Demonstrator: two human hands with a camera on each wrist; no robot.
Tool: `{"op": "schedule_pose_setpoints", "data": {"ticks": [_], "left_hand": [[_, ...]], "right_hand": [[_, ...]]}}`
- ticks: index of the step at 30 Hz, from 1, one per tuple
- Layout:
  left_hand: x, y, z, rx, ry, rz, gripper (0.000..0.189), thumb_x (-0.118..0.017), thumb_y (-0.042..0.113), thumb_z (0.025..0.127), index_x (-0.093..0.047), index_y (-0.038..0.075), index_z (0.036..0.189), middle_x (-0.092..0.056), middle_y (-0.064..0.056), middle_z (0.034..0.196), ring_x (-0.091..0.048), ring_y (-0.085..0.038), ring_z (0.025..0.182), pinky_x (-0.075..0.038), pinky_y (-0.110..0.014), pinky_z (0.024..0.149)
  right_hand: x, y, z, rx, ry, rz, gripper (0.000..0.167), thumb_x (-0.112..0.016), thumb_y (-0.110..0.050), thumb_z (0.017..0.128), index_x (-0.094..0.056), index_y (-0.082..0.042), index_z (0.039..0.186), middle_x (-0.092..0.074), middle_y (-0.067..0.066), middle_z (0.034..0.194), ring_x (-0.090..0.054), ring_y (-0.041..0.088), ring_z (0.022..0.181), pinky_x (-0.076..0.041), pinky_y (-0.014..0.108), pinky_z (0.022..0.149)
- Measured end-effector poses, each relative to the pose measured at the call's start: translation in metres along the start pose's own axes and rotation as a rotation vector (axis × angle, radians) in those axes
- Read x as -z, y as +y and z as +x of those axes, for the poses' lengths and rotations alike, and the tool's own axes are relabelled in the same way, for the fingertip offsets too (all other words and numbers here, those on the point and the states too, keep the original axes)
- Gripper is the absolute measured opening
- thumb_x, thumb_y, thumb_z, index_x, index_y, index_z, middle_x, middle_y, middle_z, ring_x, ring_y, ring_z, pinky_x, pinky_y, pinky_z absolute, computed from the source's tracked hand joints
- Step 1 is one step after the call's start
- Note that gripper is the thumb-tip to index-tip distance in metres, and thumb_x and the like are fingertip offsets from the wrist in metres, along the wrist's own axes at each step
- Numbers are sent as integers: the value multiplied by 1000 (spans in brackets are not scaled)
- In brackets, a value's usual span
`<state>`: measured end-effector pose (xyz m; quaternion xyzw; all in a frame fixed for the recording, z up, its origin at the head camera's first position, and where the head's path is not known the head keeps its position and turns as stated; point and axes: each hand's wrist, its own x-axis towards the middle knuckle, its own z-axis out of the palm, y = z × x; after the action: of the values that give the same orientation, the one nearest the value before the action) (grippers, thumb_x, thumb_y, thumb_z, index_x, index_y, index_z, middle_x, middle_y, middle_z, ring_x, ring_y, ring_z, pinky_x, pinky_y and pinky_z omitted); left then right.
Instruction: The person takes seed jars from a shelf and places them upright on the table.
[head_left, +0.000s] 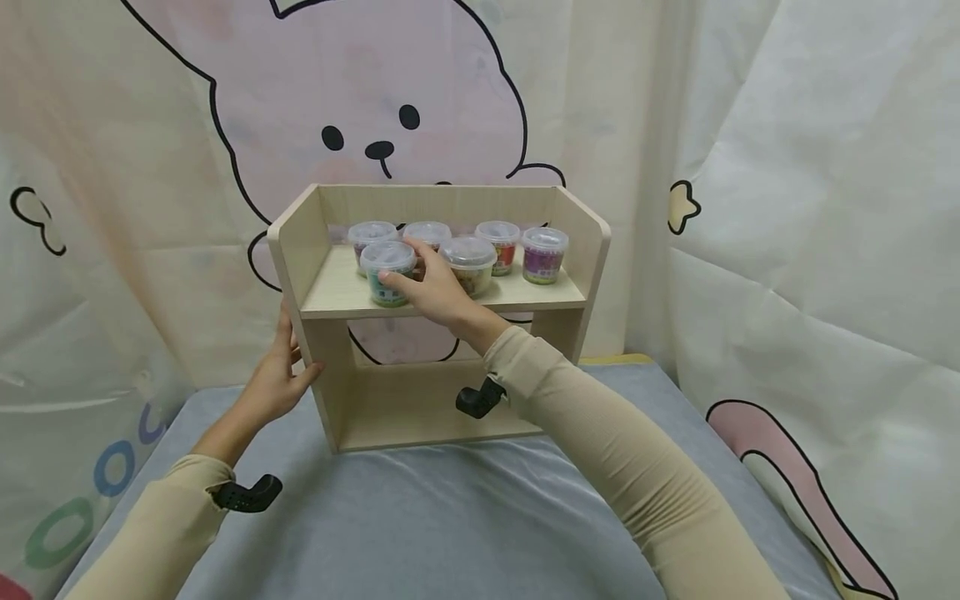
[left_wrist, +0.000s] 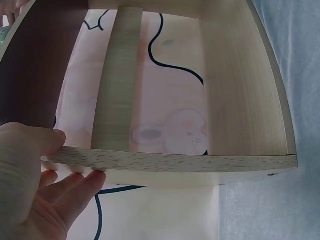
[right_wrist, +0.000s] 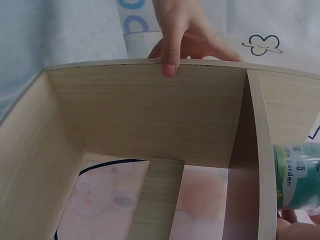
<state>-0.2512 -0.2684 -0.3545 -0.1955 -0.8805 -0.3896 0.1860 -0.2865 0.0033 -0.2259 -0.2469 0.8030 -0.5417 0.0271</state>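
A light wooden two-tier shelf (head_left: 442, 200) stands on the cloth-covered table. My left hand (head_left: 273, 379) grips its left side panel, thumb inside and fingers outside, as the left wrist view also shows. On the upper board, my right hand (head_left: 442, 293) holds a small lidded plastic cup with a teal label (head_left: 386, 293), thumb at its front and fingers behind. That cup (right_wrist: 298, 175) shows printed "garden" lettering in the right wrist view. Close to the right hand are a clear-lidded cup with brownish contents (head_left: 471, 265) and a red-labelled cup (head_left: 501, 237).
A purple-labelled cup (head_left: 543, 257) stands at the upper board's right end. Two more cups stand behind, one at the left (head_left: 372, 233) and one partly hidden (head_left: 427, 232). Blue-grey cloth (head_left: 450, 517) covers the table. Printed curtains (head_left: 795, 233) hang behind and beside it.
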Motion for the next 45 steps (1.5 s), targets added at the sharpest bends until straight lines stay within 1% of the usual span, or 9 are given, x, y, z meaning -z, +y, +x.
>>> {"op": "schedule_pose_setpoints", "data": {"ticks": [2,4,9,16,23,31,36,39,45], "left_hand": [[0,0,2,-20,6,-1,111,-62,-8,93,21,21,160,-28,-41,156,-43,-66,129,-43,-73,96],[1,1,4,-23,10,-4,110,-62,-8,93,21,21,160,-29,-41,155,-43,-67,129,-43,-73,96],[2,3,4,15,5,-4,110,-62,-6,94,20,25,160,-30,-40,155,-43,-66,130,-43,-72,97],[-2,2,1,20,8,-4,110,-61,-7,94,20,24,160,-32,-41,153,-45,-66,128,-44,-72,97],[-3,2,1,30,24,12,108,-61,-7,93,18,24,161,-37,-41,151,-49,-65,124,-46,-71,95],[-3,4,2,32,20,6,109,-61,-8,93,18,25,161,-35,-43,151,-46,-67,126,-44,-73,95],[-2,3,2,37,16,26,109,-61,-6,93,19,25,160,-34,-44,151,-46,-67,126,-44,-73,96],[-2,3,2,36,16,29,108,-61,-6,93,19,24,160,-35,-44,150,-47,-67,125,-44,-73,96],[-2,3,1,38,16,23,109,-61,-6,93,19,25,160,-34,-44,151,-47,-67,125,-44,-73,95]], "right_hand": [[1,-1,1,6,3,23,74,-64,-33,99,-26,-17,161,-33,11,164,-36,25,151,-35,44,121],[1,-3,2,17,3,45,73,-66,-32,98,-29,-17,159,-36,11,162,-39,25,150,-36,44,121],[0,-5,1,29,-3,77,71,-68,-29,97,-34,-17,157,-44,11,155,-47,25,144,-41,42,118],[1,-2,-5,32,-1,68,71,-70,-30,95,-35,-18,156,-48,11,149,-52,24,138,-46,40,113],[4,-2,-13,44,0,102,69,-70,-26,95,-36,-16,155,-52,12,147,-55,23,135,-47,39,111],[5,-5,-24,65,-46,157,65,-68,-18,96,-36,-13,152,-54,14,146,-60,26,129,-52,37,105],[4,-5,-31,68,-65,168,65,-68,-15,96,-35,-11,151,-52,15,150,-59,28,131,-51,39,107],[3,-3,-34,52,-77,168,66,-68,-15,96,-34,-12,152,-50,15,152,-58,28,133,-49,40,109],[1,3,-39,45,-89,185,67,-67,-13,96,-32,-9,153,-51,19,149,-58,31,133,-49,41,108]]}}
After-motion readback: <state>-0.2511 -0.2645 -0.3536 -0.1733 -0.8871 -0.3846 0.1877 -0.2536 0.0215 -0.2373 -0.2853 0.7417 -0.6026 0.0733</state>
